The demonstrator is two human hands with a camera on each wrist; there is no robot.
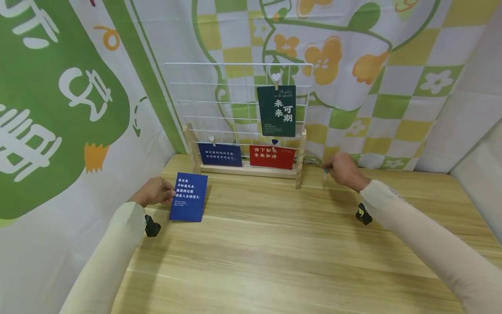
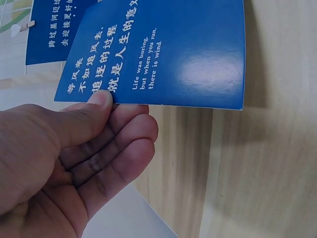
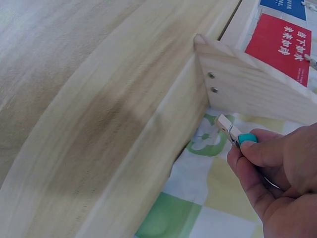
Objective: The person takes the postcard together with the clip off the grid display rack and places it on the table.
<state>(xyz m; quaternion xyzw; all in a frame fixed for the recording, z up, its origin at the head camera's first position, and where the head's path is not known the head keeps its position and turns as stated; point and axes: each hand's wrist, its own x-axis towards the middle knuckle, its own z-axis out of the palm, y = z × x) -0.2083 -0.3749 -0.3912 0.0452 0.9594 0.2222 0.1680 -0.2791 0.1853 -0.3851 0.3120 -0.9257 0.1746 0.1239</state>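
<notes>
The left hand [image 1: 157, 192] is pinching the blue card [image 1: 189, 198] by its left long edge, thumb on the printed face, so the card is reaching out to the right of those fingers. Its long axis is running roughly away from the person, tilting slightly, and it seems to be floating just over the desk [image 1: 274, 253]. The right hand [image 1: 345, 171], well apart from the card, is gripping a clip [image 3: 229, 130] between thumb and forefinger, its wooden end pointing away from the fingers (the teal end is sitting right at the fingertips).

The rack [image 1: 300, 159] is standing between the two hands: ahead and to the right of the left fingers, leftward of the right fingers, which are hovering just beside its right post. It is bearing three cards: a green card [image 1: 277, 117] hanging upright on the side nearer the right fingers, a red card [image 1: 271, 158] lying sideways below it, and another blue one [image 1: 220, 155], also sideways, nearer the left fingers.
</notes>
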